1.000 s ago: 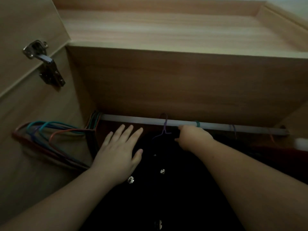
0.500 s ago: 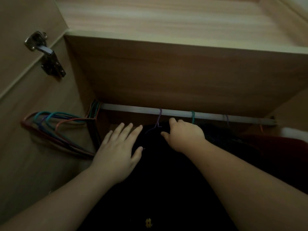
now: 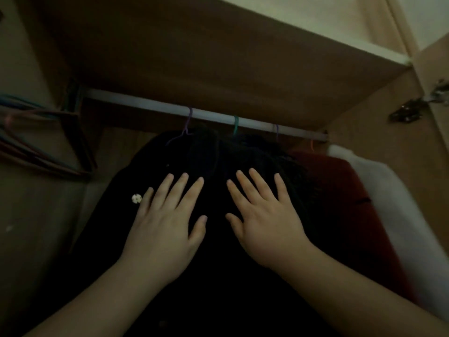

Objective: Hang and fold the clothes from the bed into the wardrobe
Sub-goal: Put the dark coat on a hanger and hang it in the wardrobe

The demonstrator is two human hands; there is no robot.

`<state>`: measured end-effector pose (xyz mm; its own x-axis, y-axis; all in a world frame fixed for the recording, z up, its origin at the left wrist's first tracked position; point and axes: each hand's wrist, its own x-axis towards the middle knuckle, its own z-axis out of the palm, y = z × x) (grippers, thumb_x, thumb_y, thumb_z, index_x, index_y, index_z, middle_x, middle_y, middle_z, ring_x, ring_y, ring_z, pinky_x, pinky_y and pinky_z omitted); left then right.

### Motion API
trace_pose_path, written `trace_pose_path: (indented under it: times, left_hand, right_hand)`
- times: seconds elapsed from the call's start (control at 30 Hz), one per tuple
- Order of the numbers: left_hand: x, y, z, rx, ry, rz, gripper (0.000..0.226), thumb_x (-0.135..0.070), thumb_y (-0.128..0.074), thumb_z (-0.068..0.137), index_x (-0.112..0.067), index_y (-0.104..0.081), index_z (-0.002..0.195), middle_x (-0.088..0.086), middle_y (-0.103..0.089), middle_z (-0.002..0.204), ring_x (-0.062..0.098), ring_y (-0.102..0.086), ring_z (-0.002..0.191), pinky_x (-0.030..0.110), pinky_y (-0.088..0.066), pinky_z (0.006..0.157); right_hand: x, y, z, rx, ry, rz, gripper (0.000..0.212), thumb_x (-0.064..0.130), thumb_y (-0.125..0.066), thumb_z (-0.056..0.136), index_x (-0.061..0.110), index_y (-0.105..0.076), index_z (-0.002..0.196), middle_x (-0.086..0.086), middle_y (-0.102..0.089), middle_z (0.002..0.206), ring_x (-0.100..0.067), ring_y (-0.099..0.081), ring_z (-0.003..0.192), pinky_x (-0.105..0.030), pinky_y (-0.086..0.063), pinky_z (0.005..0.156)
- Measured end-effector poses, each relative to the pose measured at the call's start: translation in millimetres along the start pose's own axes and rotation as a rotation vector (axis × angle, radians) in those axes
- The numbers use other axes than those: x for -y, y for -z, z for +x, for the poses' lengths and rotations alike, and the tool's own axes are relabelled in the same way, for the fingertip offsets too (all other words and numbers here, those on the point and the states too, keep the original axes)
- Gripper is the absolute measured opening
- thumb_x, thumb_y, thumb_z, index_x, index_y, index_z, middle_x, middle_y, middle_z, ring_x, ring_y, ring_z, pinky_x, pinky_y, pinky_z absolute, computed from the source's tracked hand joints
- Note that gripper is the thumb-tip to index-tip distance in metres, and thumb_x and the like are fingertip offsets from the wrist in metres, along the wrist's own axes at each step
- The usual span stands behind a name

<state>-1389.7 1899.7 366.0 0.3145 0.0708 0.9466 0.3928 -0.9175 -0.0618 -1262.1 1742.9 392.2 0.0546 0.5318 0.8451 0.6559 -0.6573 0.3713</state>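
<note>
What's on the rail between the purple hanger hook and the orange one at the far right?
In the head view, two hooks: a green hanger hook and another purple hook, both on the rail.

Home wardrobe, hanging rail (image 3: pixel 155 105), clothes hangers (image 3: pixel 187 122)

a pale rail (image 3: pixel 155 105) crosses the wardrobe (image 3: pixel 218 57) under a shelf; purple hanger (image 3: pixel 187 122), green hanger (image 3: pixel 235 125) hook on it, carrying black garments (image 3: pixel 213 152); spare hangers (image 3: pixel 48 142) far left.

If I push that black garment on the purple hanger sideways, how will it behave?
The black garment looks soft, so it would likely swing and fold rather than resist. Its purple hanger hooks loosely over the rail, so it probably slides easily and may tilt.
</note>
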Motion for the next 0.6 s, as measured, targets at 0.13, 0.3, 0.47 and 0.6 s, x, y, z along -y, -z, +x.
trace_pose_path:
  times: [0.13, 0.3, 0.47, 0.6]
  left_hand:
    - [-20, -17, -41, 0.061, 0.045, -0.07, 0.069, -0.059, -0.025, 0.095, -0.04, 0.003, 0.156, -0.007, 0.002, 0.167, 0.015, 0.012, 0.152, 0.042, 0.0, 0.124]
    - [-47, -12, -93, 0.132, 0.071, -0.109, 0.069, -0.055, -0.032, 0.097, -0.037, -0.005, 0.157, -0.001, -0.005, 0.167, 0.019, 0.005, 0.153, 0.043, -0.004, 0.123]
    - [-87, 16, -146, 0.227, 0.105, -0.071, 0.069, -0.054, -0.035, 0.098, -0.038, -0.003, 0.157, -0.001, -0.003, 0.167, 0.019, 0.006, 0.153, 0.042, -0.002, 0.123]
    - [-127, 59, -185, 0.287, 0.15, -0.037, 0.069, -0.055, -0.031, 0.099, -0.04, 0.004, 0.156, -0.004, 0.003, 0.167, 0.016, 0.011, 0.152, 0.039, 0.004, 0.122]
  right_hand:
    - [-6, -18, -56, 0.011, -0.059, -0.009, 0.065, 0.055, -0.024, 0.1, 0.027, -0.018, 0.159, -0.002, -0.016, 0.166, -0.024, -0.008, 0.154, -0.057, -0.005, 0.122]
    - [-11, -22, -129, 0.134, -0.088, 0.035, 0.072, 0.049, -0.039, 0.093, 0.025, -0.021, 0.158, -0.002, -0.017, 0.166, -0.022, -0.005, 0.154, -0.057, -0.009, 0.122]
    - [-8, -4, -209, 0.245, -0.164, 0.185, 0.075, 0.041, -0.047, 0.089, 0.026, -0.023, 0.158, -0.001, -0.021, 0.165, -0.023, -0.01, 0.154, -0.053, -0.01, 0.121]
    - [-11, 31, -272, 0.363, -0.22, 0.34, 0.074, 0.041, -0.038, 0.095, 0.032, -0.003, 0.16, 0.004, -0.002, 0.168, -0.019, 0.008, 0.154, -0.046, 0.004, 0.122]
